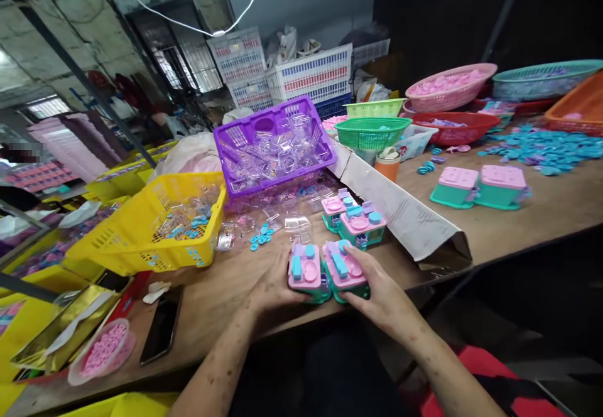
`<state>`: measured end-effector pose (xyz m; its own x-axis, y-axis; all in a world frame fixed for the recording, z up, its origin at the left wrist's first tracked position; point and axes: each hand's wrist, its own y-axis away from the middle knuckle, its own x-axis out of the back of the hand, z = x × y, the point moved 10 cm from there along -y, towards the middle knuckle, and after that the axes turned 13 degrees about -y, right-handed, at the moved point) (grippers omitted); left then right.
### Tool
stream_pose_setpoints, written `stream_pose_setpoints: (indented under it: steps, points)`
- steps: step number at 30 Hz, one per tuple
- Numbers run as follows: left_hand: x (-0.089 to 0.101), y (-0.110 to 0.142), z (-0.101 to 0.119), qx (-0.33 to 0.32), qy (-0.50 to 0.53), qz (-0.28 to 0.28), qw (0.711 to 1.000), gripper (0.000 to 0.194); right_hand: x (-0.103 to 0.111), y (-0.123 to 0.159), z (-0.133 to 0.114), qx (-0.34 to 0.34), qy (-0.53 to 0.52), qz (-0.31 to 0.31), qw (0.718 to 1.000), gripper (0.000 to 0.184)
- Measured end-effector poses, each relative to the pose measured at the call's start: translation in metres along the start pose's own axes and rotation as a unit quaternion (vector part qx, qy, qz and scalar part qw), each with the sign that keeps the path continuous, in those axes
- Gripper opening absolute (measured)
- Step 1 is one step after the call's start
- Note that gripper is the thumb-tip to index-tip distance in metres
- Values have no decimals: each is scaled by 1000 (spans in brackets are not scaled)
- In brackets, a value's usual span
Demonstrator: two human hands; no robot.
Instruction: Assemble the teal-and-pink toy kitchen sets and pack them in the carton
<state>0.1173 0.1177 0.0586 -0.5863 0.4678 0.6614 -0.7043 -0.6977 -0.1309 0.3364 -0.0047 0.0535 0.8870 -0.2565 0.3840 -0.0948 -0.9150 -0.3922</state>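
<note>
Two small toy blocks with pink tops, blue knobs and teal bases sit side by side at the table's near edge. My left hand (272, 285) is closed around the left toy block (305, 272). My right hand (377, 285) grips the right toy block (343, 269), thumb resting on its pink top. Just behind them stand two more such toy blocks (354, 219). Small clear plastic pieces (296, 223) and blue discs (260, 237) lie loose in front of a purple basket (235, 181).
A yellow basket (141, 241) holds clear pieces at left. A folded cardboard strip (400, 206) runs across the wooden table (541, 210). At right are two more toy blocks (480, 186), scattered blue discs (546, 147), and green, red, pink baskets. A phone (161, 332) and a bowl of pink parts (101, 351) lie near left.
</note>
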Motion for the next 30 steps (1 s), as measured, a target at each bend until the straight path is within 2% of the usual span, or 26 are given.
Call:
stream_pose_setpoints:
  steps: [3, 5, 6, 8, 10, 13, 16, 18, 22, 24, 26, 30]
  points:
    - [42, 47, -31, 60, -92, 62, 992, 130, -40, -10, -14, 20, -19, -63, 998, 102]
    - [65, 85, -57, 108, -90, 86, 986, 131, -54, -27, -32, 47, -15, -77, 996, 104]
    - [73, 102, -69, 128, -75, 94, 985, 133, -56, -40, -43, 64, -4, -69, 996, 100]
    - [83, 129, -87, 150, -47, 113, 981, 137, -57, -74, -72, 102, 24, -51, 993, 79]
    - [87, 144, -96, 149, -27, 147, 978, 142, -71, -113, -104, 137, 44, -84, 986, 57]
    - [84, 148, -102, 145, 15, 185, 972, 144, -122, -171, -139, 140, 71, -187, 970, 48]
    - [77, 145, -103, 144, 58, 184, 970, 142, -187, -217, -144, 78, 133, -260, 953, 52]
    - [76, 144, -101, 128, 78, 181, 972, 142, -229, -238, -142, 47, 170, -284, 943, 69]
    - [79, 146, -96, 92, 73, 185, 976, 135, -293, -256, -131, -3, 228, -302, 926, 123]
    - [79, 146, -98, 87, 66, 183, 977, 133, -311, -257, -124, -21, 252, -301, 919, 126]
    - [78, 145, -100, 80, 64, 185, 977, 132, -317, -259, -120, -29, 275, -291, 916, 115]
    - [76, 144, -103, 65, 59, 196, 977, 128, -306, -263, -116, -23, 294, -280, 914, 101]
